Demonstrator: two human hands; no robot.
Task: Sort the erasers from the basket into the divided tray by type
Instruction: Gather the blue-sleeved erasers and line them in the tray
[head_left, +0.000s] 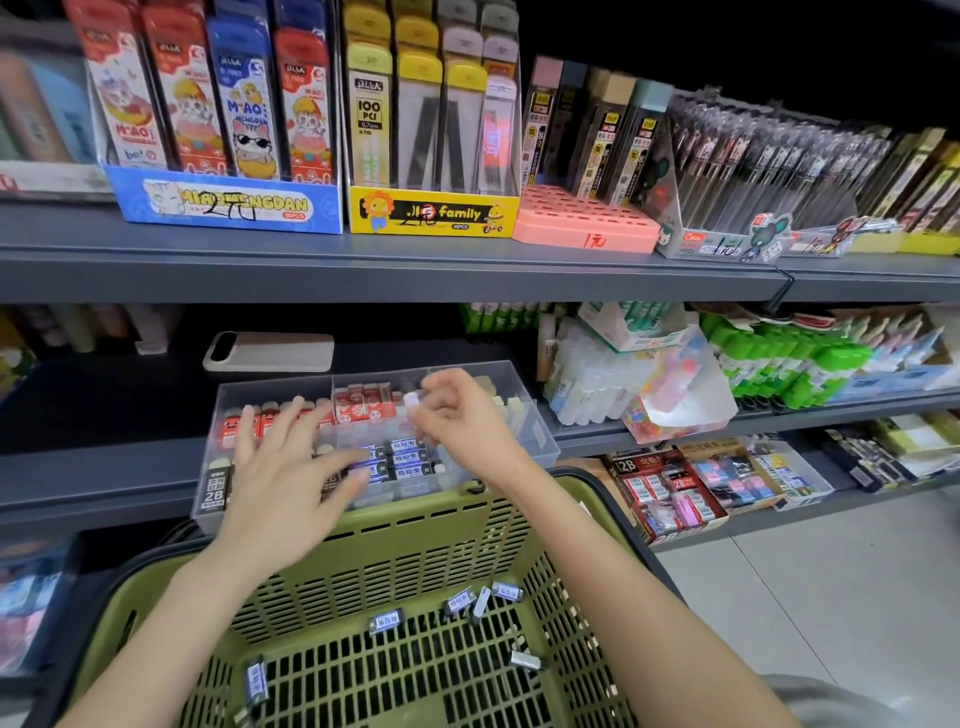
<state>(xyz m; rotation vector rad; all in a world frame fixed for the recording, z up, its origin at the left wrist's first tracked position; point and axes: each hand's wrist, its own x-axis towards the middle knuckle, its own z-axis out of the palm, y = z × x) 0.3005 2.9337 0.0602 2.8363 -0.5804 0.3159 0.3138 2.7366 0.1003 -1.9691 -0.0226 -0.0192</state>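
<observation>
Pinched at the fingertips of the right hand (460, 418) is a small pale eraser (412, 401), held up over the middle of the clear divided tray (535, 426), the remaining fingers being curled in around it. The left hand (288, 467) is seen spread flat, fingers straight and fanned apart, hovering across the tray's left and middle compartments; whether the erasers beneath are actually touched cannot be told.

Inside the tray, red-sleeved erasers (363, 404) are stood in the rear middle section, and more red ones are glimpsed behind the left hand's fingers. Blue-and-black sleeved erasers (409, 458) are stacked in the front middle section, just beside the left fingertips. A 2B eraser (214, 491) is stood upright at the front left corner. Pale erasers are lined along the right-hand section, partly hidden by the right hand.

Below, the green basket (415, 525) is held against the front of the shelf (104, 467), both forearms being stretched over it. Dark-sleeved loose erasers (386, 622) are scattered well apart across its slotted floor.

Behind the tray, a phone (270, 352) is laid flat on the same shelf.
</observation>
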